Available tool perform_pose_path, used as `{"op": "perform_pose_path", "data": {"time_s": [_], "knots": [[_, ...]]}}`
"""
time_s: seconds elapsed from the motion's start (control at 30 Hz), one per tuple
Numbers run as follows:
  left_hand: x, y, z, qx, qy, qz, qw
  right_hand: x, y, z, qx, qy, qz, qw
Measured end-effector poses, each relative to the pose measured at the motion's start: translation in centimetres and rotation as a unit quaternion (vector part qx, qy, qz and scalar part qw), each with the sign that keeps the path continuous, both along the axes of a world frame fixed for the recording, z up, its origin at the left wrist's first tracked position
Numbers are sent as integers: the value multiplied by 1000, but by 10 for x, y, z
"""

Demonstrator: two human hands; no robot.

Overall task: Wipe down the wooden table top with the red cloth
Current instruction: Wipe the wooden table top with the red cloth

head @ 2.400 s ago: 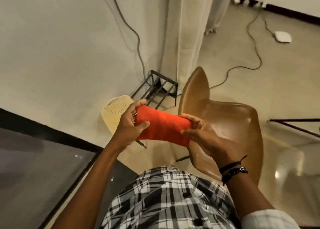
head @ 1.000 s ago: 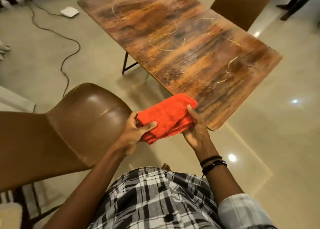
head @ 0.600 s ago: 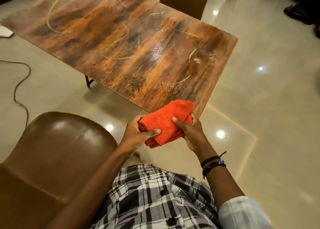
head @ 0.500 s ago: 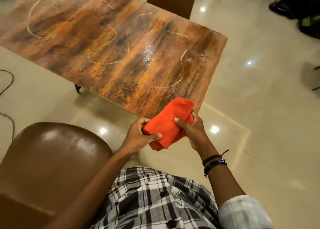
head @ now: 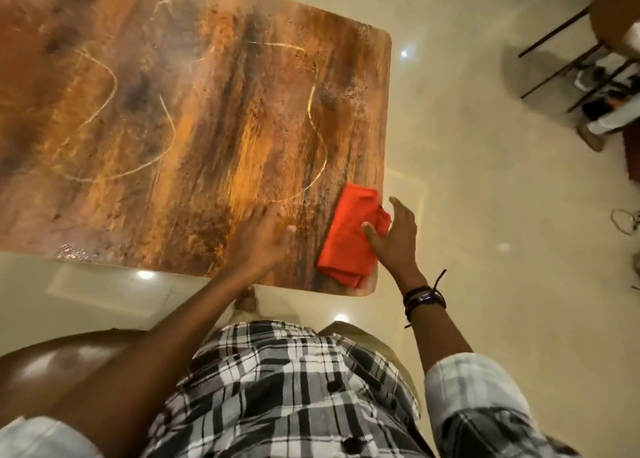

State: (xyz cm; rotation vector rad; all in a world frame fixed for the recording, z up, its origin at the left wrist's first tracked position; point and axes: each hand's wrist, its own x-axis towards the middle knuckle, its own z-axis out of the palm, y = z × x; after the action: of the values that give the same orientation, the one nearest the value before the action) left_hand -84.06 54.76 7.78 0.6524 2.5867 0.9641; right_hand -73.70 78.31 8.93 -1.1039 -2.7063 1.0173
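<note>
Lying folded at the near right corner of the surface [head: 173, 111], the red cloth [head: 349, 236] points its long side away from the person, along the right edge. The right hand [head: 394, 239], fingers spread, touches its right side and is nearer. The left hand [head: 259, 239] rests flat just beside it.

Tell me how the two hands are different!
The left hand lies flat on the bare wooden table; the right hand touches the red cloth at the table's edge. The right wrist wears dark bracelets; the left wrist is bare. Both hands are open, gripping nothing.
</note>
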Motion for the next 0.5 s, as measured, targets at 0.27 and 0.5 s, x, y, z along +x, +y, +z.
{"op": "perform_pose_path", "data": {"time_s": [0.27, 0.5], "knots": [[-46, 3, -49, -68, 40, -77, 994, -7, -72, -43, 40, -61, -42, 996], [-42, 6, -65, -158, 126, -125, 971, -46, -39, -60, 93, -96, -19, 991]]}}
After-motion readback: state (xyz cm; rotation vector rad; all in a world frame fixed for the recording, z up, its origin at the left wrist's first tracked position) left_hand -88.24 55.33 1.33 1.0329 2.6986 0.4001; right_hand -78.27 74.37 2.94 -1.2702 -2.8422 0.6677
